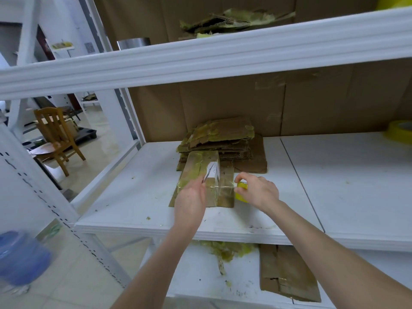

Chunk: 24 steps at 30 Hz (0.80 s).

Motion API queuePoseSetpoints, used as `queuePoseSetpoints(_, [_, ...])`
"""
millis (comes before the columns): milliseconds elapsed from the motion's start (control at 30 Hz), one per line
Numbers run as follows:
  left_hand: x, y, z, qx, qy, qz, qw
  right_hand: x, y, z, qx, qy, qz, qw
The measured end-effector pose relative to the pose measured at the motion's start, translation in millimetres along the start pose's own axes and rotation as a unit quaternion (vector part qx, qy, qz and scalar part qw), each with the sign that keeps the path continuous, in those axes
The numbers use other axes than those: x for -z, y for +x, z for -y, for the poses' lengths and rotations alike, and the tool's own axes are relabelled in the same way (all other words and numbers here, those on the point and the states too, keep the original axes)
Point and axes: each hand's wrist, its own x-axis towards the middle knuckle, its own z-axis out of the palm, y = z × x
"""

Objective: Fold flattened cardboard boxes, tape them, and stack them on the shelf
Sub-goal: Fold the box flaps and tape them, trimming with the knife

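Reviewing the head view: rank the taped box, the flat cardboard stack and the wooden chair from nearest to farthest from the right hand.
1. The taped box, just left of the right hand, which holds a tape roll.
2. The flat cardboard stack, behind the box.
3. The wooden chair, far left, beyond the shelf.

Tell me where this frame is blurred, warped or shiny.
Head view: the blue container at lower left is smeared by blur; the white shelf beam bows from wide-angle distortion; tape on the cardboard box glints; light is soft and even, shadows faint.
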Motion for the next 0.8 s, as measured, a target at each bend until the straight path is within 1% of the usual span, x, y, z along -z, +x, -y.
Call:
queuePoseSetpoints(33, [1.9, -7.7, -4.4, -0.011, 0.01, 0.002, 1.0, -0.6, 0.9, 0.0, 0.002, 0.002, 0.0, 1.0])
queuePoseSetpoints(67, [1.4, -16.4, -9.5, -0.01, 0.015, 0.021, 1.0, -1.2, 2.0, 0.2, 0.002, 0.003, -0.001, 1.0])
queuePoseSetpoints(167, [-6.5, -37.7, -21.4, 0.034, 0.017, 0.094, 0.995, -3.6, 4.5, -0.6, -0.004, 0.005, -0.014, 1.0])
queuePoseSetpoints(233, [-12.0, -40.1, -25.1, 0.052, 0.025, 0.112, 0.992, -5.5, 6.4, -1.1, -0.017, 0.019, -0.037, 0.999])
queuePoseSetpoints(400, [-12.2, -33.6, -36.5, 0.032, 0.09, 0.13, 0.987, -11.3, 8.5, 1.1, -0.034, 0.02, -0.07, 0.997])
queuePoseSetpoints(467, [-12.2, -30.2, -40.0, 0.04, 0.115, 0.139, 0.983, -12.0, 8.3, 1.6, -0.035, 0.018, -0.073, 0.997])
queuePoseSetpoints(800, [-20.0, -21.9, -40.0, 0.03, 0.14, 0.159, 0.977, -14.1, 5.8, 6.4, -0.022, -0.017, -0.07, 0.997])
